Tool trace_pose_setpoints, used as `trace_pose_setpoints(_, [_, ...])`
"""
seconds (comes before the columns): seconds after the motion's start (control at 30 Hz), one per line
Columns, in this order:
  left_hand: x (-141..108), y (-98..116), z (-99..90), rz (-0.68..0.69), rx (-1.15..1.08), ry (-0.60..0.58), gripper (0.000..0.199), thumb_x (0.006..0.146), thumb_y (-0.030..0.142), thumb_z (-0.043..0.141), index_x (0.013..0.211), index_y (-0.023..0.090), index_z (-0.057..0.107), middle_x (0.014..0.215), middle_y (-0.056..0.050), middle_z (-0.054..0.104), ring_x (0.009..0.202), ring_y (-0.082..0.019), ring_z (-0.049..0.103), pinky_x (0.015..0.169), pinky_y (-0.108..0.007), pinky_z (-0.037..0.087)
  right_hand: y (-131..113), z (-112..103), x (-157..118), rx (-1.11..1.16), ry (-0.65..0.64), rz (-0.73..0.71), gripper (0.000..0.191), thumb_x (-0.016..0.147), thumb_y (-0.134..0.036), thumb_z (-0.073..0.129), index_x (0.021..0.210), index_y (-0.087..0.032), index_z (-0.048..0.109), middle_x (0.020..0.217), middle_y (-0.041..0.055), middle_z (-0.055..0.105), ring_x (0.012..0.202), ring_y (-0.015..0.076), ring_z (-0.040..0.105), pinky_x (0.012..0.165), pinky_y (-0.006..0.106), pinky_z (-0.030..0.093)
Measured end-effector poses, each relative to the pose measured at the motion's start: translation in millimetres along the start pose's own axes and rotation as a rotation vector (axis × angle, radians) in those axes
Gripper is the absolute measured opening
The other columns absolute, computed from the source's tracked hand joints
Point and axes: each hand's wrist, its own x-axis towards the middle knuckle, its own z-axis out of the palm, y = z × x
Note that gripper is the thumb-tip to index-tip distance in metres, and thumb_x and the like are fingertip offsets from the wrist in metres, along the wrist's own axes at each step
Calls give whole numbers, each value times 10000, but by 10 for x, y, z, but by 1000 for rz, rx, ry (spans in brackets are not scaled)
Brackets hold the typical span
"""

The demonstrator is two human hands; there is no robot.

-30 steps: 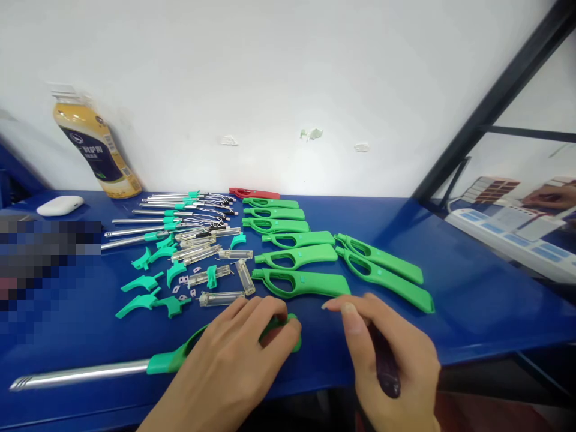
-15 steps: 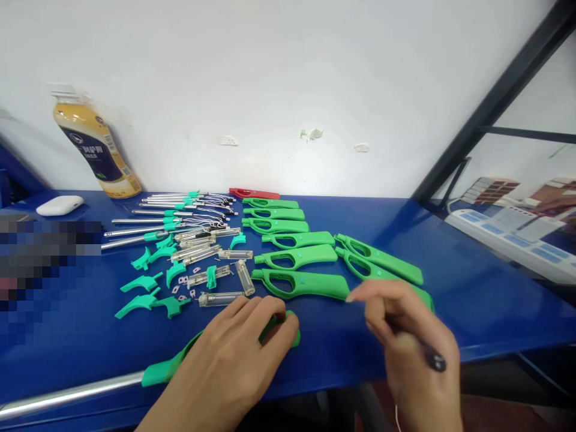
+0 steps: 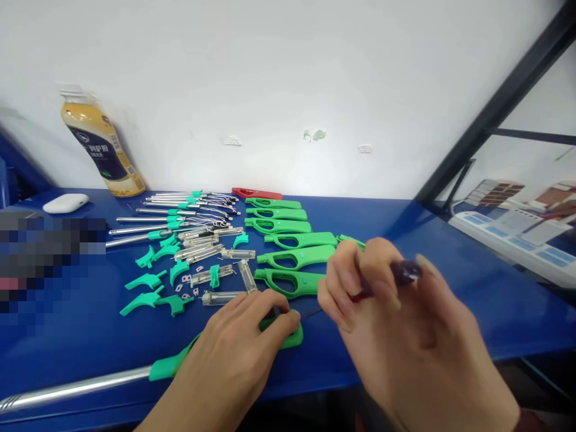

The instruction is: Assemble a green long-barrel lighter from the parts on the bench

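Note:
My left hand (image 3: 243,336) is closed over a green long-neck lighter (image 3: 292,337) lying near the table's front edge. The lighter's silver tube points left, and most of its grip is covered by my fingers. In my right hand (image 3: 405,336) is a small screwdriver (image 3: 407,272) with a dark handle. Its thin shaft points left towards the lighter's end; I cannot tell whether the tip touches. Just beyond my hands lie green lighter shells (image 3: 297,258). Clear fuel tanks (image 3: 222,297) and teal triggers (image 3: 143,280) are spread to the left.
Behind the tanks lie metal tubes (image 3: 139,219) with wires. A red lighter shell (image 3: 258,193) is against the wall. A yellow bottle (image 3: 102,147) and a white case (image 3: 66,203) stand at the back left. At right are a dark metal frame (image 3: 490,102) and a white box (image 3: 508,237).
My right hand has moved left and turned, bringing the screwdriver's shaft towards the lighter. It now covers part of the shells on the right. My left hand stays on the lighter.

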Motion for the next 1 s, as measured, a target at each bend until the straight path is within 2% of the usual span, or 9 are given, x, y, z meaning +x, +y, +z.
trace_pose_setpoints(0.1, [7,6,12,-19,-24,-9,285,1151,129,436,1170,222,705,1097,-54,743,848,-220,738,724,-358,624,66,-14,-12,3,-36,14,491,1080,-562,545,747,-226,414,793,-24,397,688,141,396,661,265,436])
trace_pose_setpoints(0.37, [-13,12,43,-53,-78,21,239,1137,123,481,1143,230,695,1092,-35,739,867,-216,725,752,-353,616,111,-14,-45,-38,-58,45,501,1079,-593,541,750,-235,421,802,-19,393,703,158,361,662,291,414])
trace_pose_setpoints(0.6, [-18,16,17,-53,-107,-26,241,1103,84,512,1158,226,698,1102,-41,738,885,-227,724,762,-370,621,193,-22,-9,-116,-49,-39,490,1113,-592,471,766,-248,425,786,-19,384,669,160,366,613,286,414])
trace_pose_setpoints(0.8, [-17,98,-37,-128,-166,-31,173,1094,179,563,1144,234,720,1120,-49,735,907,-249,720,801,-430,632,331,6,-4,-49,2,-102,461,1112,-623,542,824,-263,546,781,-32,425,629,141,375,588,263,413])
trace_pose_setpoints(0.9, [-24,95,-48,-115,-161,-57,130,1093,222,604,1122,245,728,1083,-37,745,889,-271,727,778,-466,625,398,35,-18,-52,-12,-115,434,1076,-648,627,859,-275,593,774,-42,455,637,132,403,584,257,394])
trace_pose_setpoints(1.0, [-43,62,-44,-105,-158,-70,124,1114,248,610,1128,255,732,1070,-18,760,879,-273,739,775,-475,613,462,52,-43,-67,-30,-119,345,1107,-608,603,949,-302,626,780,-44,479,660,137,419,591,274,368])
